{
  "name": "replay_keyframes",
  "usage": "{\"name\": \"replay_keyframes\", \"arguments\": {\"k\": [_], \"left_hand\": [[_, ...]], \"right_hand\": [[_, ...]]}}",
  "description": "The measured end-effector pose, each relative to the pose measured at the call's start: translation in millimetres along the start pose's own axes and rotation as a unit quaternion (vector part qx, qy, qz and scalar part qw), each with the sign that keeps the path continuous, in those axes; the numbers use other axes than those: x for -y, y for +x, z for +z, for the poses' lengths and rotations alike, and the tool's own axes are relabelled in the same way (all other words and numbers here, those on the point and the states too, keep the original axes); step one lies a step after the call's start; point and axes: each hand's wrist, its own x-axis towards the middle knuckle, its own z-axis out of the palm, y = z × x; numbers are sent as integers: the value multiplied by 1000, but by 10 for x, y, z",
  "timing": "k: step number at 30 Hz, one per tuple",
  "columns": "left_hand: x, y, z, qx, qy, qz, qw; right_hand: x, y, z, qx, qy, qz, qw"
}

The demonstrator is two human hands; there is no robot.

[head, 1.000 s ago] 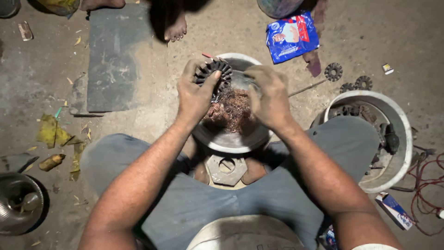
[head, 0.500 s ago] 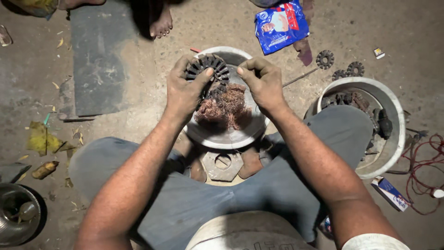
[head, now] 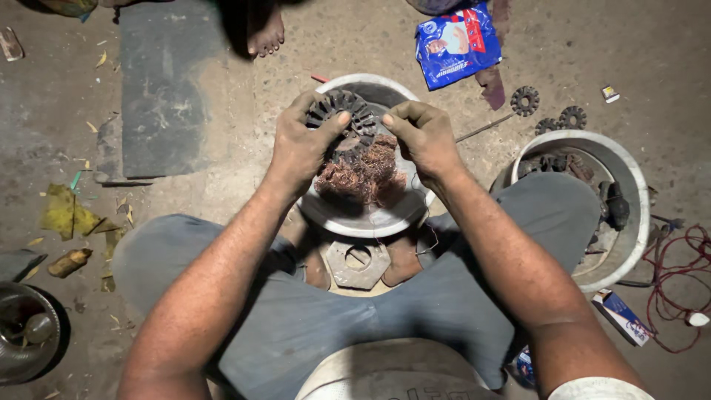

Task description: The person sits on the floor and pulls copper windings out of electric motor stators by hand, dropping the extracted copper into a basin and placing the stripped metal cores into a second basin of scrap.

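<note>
A hexagonal metal plate lies on the floor between the person's feet, just below a round metal bowl. Over the bowl's far rim, the left hand and right hand both grasp a dark toothed stator, copper wire hanging beneath.

At my 1 o'clock: blue plastic snack packet w/ small dark toothed gears nearby; grey stone slab at 11.
</note>
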Motion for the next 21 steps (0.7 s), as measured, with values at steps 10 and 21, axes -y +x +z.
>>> {"name": "replay_keyframes", "arguments": {"k": [10,21], "left_hand": [[-71,103,-54,-89,60,135,985],[22,79,-46,-179,142,124,966]], "right_hand": [[197,-52,-7,-77,-243,-229,939],[282,-264,129,-35,-238,-208,948]]}}
